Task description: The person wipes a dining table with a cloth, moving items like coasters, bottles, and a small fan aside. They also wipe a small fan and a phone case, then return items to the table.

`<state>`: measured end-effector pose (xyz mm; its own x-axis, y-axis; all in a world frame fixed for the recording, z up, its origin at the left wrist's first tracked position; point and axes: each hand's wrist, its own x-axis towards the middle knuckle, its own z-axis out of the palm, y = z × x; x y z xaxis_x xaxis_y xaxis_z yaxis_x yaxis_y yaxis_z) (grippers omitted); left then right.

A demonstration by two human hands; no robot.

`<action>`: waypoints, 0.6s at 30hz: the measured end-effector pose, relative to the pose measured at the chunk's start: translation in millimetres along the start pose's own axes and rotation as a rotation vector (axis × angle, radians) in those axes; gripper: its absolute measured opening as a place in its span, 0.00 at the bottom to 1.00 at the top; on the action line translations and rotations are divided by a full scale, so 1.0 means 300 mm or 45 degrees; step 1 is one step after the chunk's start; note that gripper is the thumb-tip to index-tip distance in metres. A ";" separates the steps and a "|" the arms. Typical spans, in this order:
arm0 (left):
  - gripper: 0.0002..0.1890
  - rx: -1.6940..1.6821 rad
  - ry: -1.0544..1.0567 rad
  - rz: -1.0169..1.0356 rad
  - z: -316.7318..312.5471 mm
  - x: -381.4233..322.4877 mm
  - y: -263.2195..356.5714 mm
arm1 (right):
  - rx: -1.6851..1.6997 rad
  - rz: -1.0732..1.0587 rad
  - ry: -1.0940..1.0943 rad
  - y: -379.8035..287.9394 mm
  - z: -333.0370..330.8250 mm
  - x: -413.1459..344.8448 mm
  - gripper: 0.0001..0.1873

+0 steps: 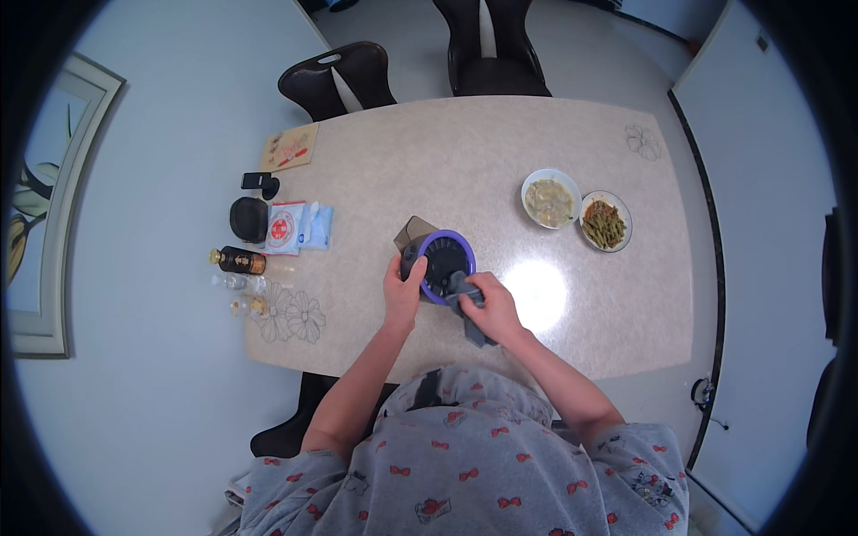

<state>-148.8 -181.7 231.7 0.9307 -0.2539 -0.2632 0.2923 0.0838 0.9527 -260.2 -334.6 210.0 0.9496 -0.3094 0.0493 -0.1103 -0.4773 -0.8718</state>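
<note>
My left hand (403, 288) grips the left side of a dark round container with a purple rim (471, 258), its thumb over the rim. The opening faces up towards me and shows a black ribbed inside. What kind of container it is, I cannot tell. A grey cloth (473, 321) is bunched in my right hand (495, 309), pressed on the near right part of the rim, with a loose end hanging below. Just behind the container is a brownish translucent piece (414, 231); whether it is joined to the container is unclear.
Two bowls of food, a white bowl (533, 213) and a smaller bowl (628, 224), stand to the right on the table (415, 154). Along the left edge are a dark bottle (242, 260), white and blue packets (288, 228), a black case (248, 219) and a board (281, 147). Chairs (499, 75) stand beyond.
</note>
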 end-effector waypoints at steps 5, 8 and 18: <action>0.15 0.277 -0.130 -0.023 -0.006 -0.056 -0.050 | -0.201 0.158 0.119 0.031 -0.095 0.108 0.15; 0.16 0.109 -0.245 -0.259 -0.004 -0.071 -0.099 | -0.120 -0.146 0.088 -0.033 -0.077 0.126 0.16; 0.19 0.205 -0.160 -0.081 -0.006 -0.060 -0.001 | -0.372 0.004 0.101 0.008 -0.057 0.124 0.18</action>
<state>-165.2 -175.4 236.0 0.8739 -0.3725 -0.3122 0.3012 -0.0890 0.9494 -230.1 -361.5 218.1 0.9245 -0.3692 0.0948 -0.2039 -0.6892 -0.6953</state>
